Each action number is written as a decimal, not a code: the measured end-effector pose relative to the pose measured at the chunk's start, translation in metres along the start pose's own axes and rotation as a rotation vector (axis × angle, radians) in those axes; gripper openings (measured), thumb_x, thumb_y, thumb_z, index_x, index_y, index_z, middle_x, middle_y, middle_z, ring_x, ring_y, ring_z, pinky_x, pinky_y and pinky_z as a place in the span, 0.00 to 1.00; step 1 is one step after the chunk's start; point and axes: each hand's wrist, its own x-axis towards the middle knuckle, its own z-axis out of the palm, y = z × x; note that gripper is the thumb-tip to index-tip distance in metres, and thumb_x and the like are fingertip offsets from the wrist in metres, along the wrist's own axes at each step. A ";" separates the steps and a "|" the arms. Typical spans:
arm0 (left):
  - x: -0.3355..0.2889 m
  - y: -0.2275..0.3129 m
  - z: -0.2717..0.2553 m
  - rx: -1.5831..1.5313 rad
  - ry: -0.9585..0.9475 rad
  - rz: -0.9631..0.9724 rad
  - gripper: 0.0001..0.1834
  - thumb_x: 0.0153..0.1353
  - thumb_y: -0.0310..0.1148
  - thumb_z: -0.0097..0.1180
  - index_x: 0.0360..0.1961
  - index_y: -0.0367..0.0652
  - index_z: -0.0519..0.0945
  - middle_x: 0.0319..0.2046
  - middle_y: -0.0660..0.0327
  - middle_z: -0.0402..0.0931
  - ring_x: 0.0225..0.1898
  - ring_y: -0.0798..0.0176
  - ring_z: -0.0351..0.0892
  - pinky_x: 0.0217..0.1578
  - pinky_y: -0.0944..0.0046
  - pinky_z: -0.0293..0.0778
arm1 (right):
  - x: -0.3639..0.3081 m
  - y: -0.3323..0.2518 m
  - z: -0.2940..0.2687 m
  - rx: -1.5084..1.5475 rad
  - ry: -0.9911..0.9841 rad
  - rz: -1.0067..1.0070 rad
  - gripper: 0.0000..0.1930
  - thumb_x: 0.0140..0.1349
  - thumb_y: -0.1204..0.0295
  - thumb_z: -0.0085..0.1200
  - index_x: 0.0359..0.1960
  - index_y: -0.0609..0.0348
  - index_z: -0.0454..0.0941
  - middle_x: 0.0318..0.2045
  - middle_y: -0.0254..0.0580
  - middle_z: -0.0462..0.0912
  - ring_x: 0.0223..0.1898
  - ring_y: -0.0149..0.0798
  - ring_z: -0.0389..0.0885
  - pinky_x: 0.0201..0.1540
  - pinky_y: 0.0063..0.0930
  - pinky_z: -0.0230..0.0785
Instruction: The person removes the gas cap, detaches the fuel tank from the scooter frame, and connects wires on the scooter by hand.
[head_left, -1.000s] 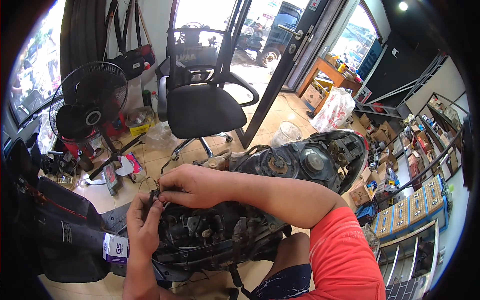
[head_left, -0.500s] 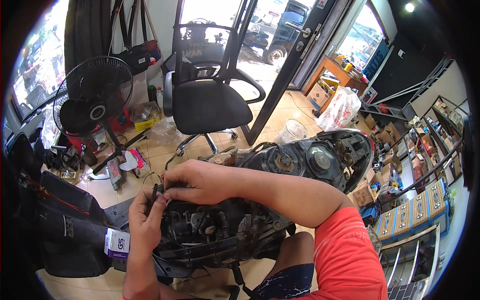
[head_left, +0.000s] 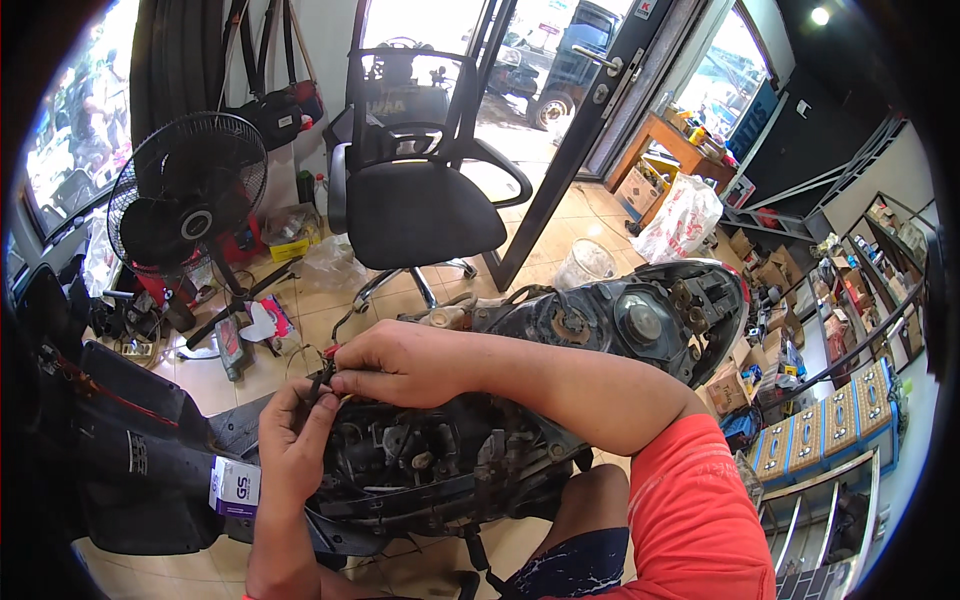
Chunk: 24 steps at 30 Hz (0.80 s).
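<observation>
Both of my hands meet above the front of a stripped scooter (head_left: 450, 490), whose dark frame and engine parts lie bare. Between the thumb and fingers of my left hand (head_left: 290, 435) is a thin black piece of wiring (head_left: 319, 386). My right hand (head_left: 390, 368) reaches across from the right and pinches the same piece from the other side. A red bit (head_left: 331, 351) shows at its fingertips, and a pale wire runs just below them. The fingers partly cover the piece, so its exact shape is hidden.
A white and purple box (head_left: 234, 487) stands on the scooter's footboard beside my left forearm. Beyond are a black fan (head_left: 185, 195), an office chair (head_left: 425, 215) and a white bucket (head_left: 585, 262). Shelves with boxes and parts (head_left: 850, 300) line the right side.
My fingertips have shifted slightly on the black wiring piece, and the red bit and pale wire now show more plainly. My arms have barely moved.
</observation>
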 end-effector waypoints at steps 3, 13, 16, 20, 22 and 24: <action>0.000 0.000 0.000 -0.009 0.028 0.010 0.04 0.70 0.27 0.56 0.40 0.38 0.77 0.33 0.69 0.76 0.36 0.78 0.72 0.40 0.76 0.68 | 0.000 0.000 0.000 0.001 -0.002 -0.004 0.15 0.72 0.66 0.52 0.32 0.69 0.75 0.24 0.57 0.75 0.27 0.56 0.73 0.33 0.42 0.66; -0.001 -0.001 0.000 -0.043 0.028 0.056 0.05 0.69 0.29 0.58 0.39 0.39 0.76 0.32 0.71 0.75 0.34 0.79 0.70 0.38 0.77 0.65 | -0.002 0.002 0.000 0.047 0.001 0.024 0.15 0.73 0.66 0.50 0.36 0.69 0.75 0.26 0.50 0.80 0.28 0.45 0.78 0.36 0.36 0.70; -0.005 -0.002 -0.001 -0.049 0.035 0.056 0.05 0.68 0.28 0.59 0.38 0.39 0.76 0.32 0.72 0.74 0.34 0.80 0.68 0.37 0.78 0.64 | -0.002 -0.002 0.001 0.038 -0.017 0.031 0.15 0.74 0.66 0.50 0.36 0.69 0.75 0.26 0.50 0.81 0.28 0.42 0.78 0.36 0.35 0.71; -0.008 -0.001 -0.003 -0.017 0.073 0.050 0.04 0.69 0.28 0.57 0.38 0.39 0.76 0.32 0.71 0.74 0.34 0.78 0.69 0.37 0.76 0.65 | 0.001 0.002 0.005 0.050 -0.030 -0.017 0.14 0.73 0.66 0.51 0.37 0.69 0.76 0.27 0.52 0.80 0.29 0.42 0.77 0.36 0.36 0.70; -0.004 0.000 -0.005 0.017 0.077 0.049 0.05 0.70 0.29 0.55 0.38 0.38 0.77 0.31 0.70 0.74 0.34 0.77 0.69 0.37 0.75 0.65 | 0.005 0.006 0.006 0.053 -0.033 0.027 0.14 0.73 0.66 0.51 0.37 0.69 0.76 0.26 0.52 0.79 0.29 0.40 0.77 0.37 0.36 0.70; 0.003 0.005 0.002 0.021 0.072 0.052 0.07 0.70 0.31 0.54 0.38 0.38 0.77 0.30 0.69 0.74 0.34 0.76 0.70 0.37 0.74 0.66 | 0.001 0.003 0.000 -0.009 -0.030 0.142 0.14 0.73 0.66 0.51 0.38 0.67 0.77 0.27 0.49 0.79 0.31 0.33 0.76 0.38 0.34 0.70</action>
